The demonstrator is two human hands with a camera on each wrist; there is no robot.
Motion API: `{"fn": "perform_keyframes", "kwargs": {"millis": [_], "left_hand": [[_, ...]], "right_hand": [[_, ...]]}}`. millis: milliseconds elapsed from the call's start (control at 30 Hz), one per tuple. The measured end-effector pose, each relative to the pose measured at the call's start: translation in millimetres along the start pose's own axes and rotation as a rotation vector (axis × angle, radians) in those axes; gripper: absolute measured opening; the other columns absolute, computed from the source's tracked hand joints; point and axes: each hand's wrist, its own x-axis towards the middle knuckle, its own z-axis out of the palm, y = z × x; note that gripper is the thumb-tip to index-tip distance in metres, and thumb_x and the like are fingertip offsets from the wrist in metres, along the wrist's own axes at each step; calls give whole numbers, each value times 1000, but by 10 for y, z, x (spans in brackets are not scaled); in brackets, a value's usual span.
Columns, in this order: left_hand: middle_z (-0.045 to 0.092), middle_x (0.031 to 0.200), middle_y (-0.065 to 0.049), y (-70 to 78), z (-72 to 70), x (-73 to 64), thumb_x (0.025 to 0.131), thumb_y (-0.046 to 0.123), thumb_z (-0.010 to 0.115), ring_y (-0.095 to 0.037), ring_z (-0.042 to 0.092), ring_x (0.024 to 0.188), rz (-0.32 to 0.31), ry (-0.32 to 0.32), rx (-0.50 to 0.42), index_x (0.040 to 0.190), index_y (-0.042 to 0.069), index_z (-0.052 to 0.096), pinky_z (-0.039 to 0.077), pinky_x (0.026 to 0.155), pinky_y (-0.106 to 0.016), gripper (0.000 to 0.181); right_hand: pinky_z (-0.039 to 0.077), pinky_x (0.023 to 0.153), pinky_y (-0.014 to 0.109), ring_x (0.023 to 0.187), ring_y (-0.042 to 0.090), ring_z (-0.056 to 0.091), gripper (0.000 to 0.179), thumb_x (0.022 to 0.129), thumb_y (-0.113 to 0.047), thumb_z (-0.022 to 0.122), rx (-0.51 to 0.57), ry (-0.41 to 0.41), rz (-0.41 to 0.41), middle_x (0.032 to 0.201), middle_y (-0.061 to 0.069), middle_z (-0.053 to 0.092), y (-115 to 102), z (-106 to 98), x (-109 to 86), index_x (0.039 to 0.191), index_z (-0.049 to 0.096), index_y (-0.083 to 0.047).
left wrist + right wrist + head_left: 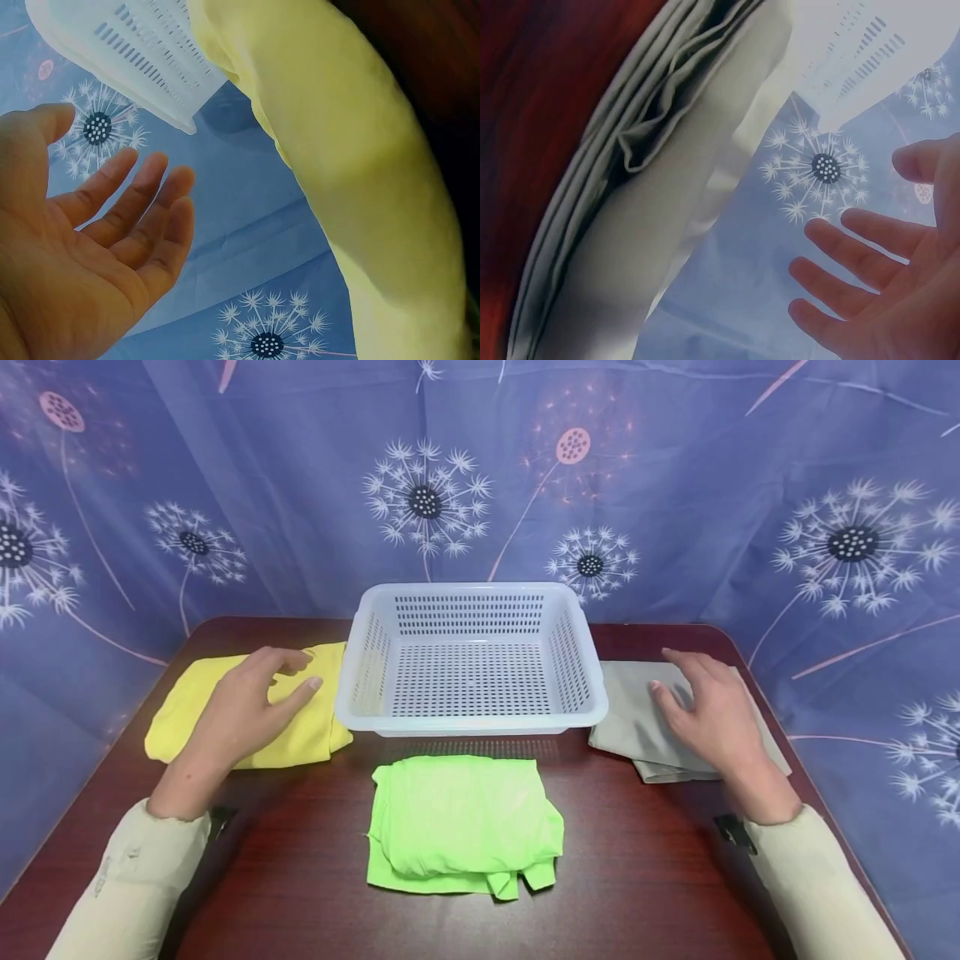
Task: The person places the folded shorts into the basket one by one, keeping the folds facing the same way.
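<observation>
Nearest you: pale sleeves [131, 868] on both forearms, coming in from the lower corners over the dark red table [660, 877].

Next out, the folded green cloth [465, 818], lying on the table about midway between your arms, long axis running side to side. It sits inward of both hands and closer to your body; by eye, your left is slightly the nearer.

Your left grip [251, 706]: released, holding nothing. Thumb stands apart from the fingers, which bend loosely and point away from you and inward. It hovers over the folded yellow cloth [303, 735]; the left wrist view shows a gap between palm and cloth. So that cloth lies directly beneath this hand, long axis roughly side to side.

Your right grip [712, 714]: also released, nothing in it, fingers spread and slightly bent, thumb inward. The folded gray cloth [630, 710] lies below, reaching inward past the thumb, longer side to side; its stacked layers show in the right wrist view. Right is clearly the nearer hand here.

Farther, between yellow and gray: a white slotted basket [471, 722], upright, long side across you, inward of both hands. Whether either cloth touches it, you can't tell.

Behind everything, a blue dandelion-print curtain [300, 460].
</observation>
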Motion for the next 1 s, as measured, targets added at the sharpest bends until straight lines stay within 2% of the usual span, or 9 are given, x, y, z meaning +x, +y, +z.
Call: {"fn": "perform_keyframes", "kwargs": {"millis": [400,733,1000], "left_hand": [[71,121,-13,104,-12,-84,101,30,73,-32,65,112,15,-6,-17,131,5,68,53,94,-54,39],[71,123,-13,178,-38,-172,99,26,77,-32,66,115,28,-25,-21,130,6,69,54,95,-55,38],[71,124,-12,224,-43,-222,99,28,77,-34,65,118,38,-35,-30,131,6,68,51,98,-58,40]], "right_hand": [[43,108,62,126,48,60,49,95,-17,75,30,-18,-16,133,25,67,-96,21,-57,139,65,2],[43,108,59,125,44,61,47,94,-14,75,35,-3,-55,130,22,70,-241,-2,-103,138,66,2],[44,108,60,125,44,61,48,94,-15,75,51,-38,-66,131,23,68,-335,-15,-149,139,65,2]]}}
